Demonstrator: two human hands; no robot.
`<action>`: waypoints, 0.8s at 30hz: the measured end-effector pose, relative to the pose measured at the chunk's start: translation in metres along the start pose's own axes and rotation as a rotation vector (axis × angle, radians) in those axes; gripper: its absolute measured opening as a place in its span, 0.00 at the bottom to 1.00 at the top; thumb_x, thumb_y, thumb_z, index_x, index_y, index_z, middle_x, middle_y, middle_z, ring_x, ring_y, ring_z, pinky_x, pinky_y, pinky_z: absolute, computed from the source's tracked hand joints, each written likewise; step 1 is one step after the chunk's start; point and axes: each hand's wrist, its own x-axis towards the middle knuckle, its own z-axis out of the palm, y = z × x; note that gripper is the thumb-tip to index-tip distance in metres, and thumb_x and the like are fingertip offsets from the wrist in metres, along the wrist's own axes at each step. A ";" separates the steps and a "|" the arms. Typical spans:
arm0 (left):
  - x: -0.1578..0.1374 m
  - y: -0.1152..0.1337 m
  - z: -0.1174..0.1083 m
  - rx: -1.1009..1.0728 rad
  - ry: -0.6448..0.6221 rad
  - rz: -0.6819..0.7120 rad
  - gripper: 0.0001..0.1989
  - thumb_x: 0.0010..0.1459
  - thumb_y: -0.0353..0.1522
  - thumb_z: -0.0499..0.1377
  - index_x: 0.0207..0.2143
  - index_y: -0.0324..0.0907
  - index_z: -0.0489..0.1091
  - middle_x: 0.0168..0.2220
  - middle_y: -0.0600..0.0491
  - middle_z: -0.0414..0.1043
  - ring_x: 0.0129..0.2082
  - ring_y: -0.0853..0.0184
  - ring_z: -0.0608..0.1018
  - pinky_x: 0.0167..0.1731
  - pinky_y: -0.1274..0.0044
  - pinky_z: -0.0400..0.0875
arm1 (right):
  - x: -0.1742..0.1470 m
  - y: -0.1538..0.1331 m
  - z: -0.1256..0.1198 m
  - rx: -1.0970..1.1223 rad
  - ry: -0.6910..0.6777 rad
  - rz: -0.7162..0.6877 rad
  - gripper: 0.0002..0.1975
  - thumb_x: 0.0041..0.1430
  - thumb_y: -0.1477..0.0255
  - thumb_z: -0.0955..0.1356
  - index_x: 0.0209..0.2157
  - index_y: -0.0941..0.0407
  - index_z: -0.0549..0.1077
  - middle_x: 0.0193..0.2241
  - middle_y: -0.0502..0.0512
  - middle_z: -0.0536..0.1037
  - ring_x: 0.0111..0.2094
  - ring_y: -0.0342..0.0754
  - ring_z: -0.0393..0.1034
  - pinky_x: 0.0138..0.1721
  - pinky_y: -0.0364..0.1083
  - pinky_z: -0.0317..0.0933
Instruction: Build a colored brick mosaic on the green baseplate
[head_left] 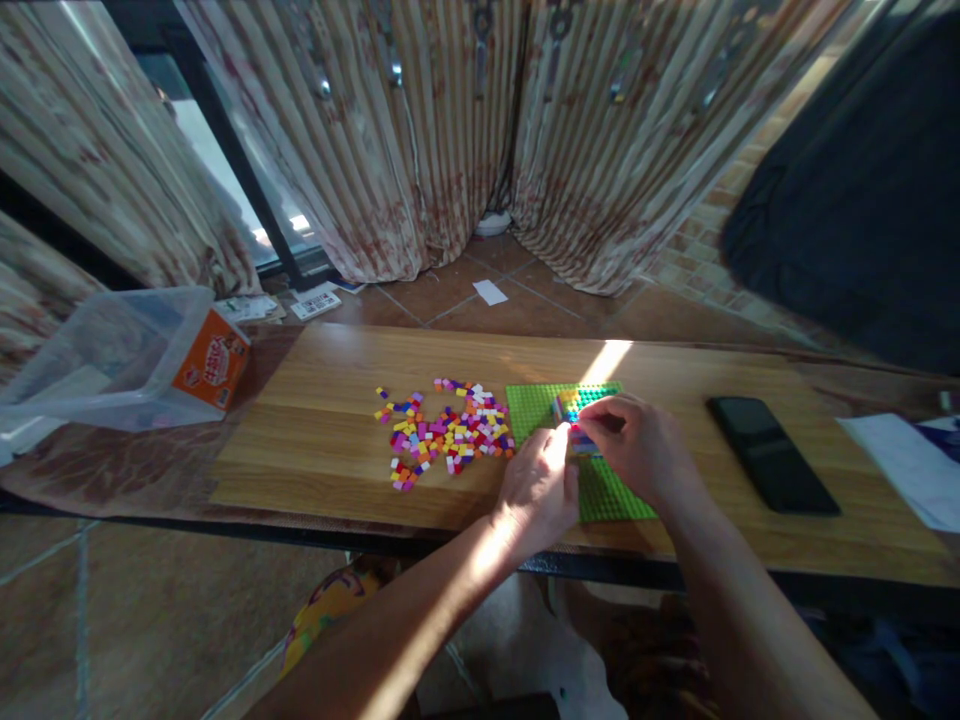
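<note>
Right of centre in the frame, your right hand (639, 442) bunches its fingertips at the brick build (571, 403) on the green baseplate (529, 400); your left hand (536, 482) curls beside it — what either grips, I cannot tell. Building, apparently — next likely calls for careful pressing.

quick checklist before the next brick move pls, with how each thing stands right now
1. Green baseplate lying flat on the wooden tabletop: ok.
2. Left hand at the build: ok, at its near left side.
3. Right hand at the build: ok, fingertips bent together over it.
4. Brick between the right fingertips: cannot tell, too small and partly hidden.
5. Loose bricks sorted by colour: not ok, colours mixed, spread left of the baseplate.
6. Black phone clear of the baseplate: ok, lying apart to the right.
</note>
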 end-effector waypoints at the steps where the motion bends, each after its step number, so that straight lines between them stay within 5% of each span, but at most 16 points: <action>1: 0.000 0.000 0.000 0.005 0.001 0.006 0.26 0.57 0.27 0.50 0.59 0.38 0.57 0.52 0.42 0.67 0.53 0.58 0.70 0.54 0.67 0.67 | 0.000 0.000 0.000 -0.005 0.003 0.005 0.07 0.53 0.72 0.66 0.25 0.55 0.76 0.26 0.54 0.78 0.27 0.47 0.72 0.31 0.46 0.62; 11: -0.001 0.003 0.007 0.097 0.001 0.010 0.25 0.57 0.27 0.49 0.58 0.31 0.57 0.48 0.39 0.67 0.50 0.57 0.70 0.51 0.65 0.69 | 0.003 -0.004 0.001 -0.050 -0.009 0.041 0.08 0.53 0.72 0.66 0.24 0.56 0.77 0.24 0.55 0.78 0.26 0.49 0.72 0.31 0.47 0.62; 24: -0.006 0.002 -0.004 0.161 -0.037 0.009 0.24 0.59 0.30 0.51 0.58 0.35 0.58 0.45 0.42 0.69 0.46 0.58 0.72 0.47 0.66 0.71 | 0.004 0.004 0.004 -0.061 -0.033 0.025 0.09 0.52 0.68 0.66 0.25 0.55 0.77 0.25 0.54 0.79 0.27 0.51 0.73 0.30 0.48 0.61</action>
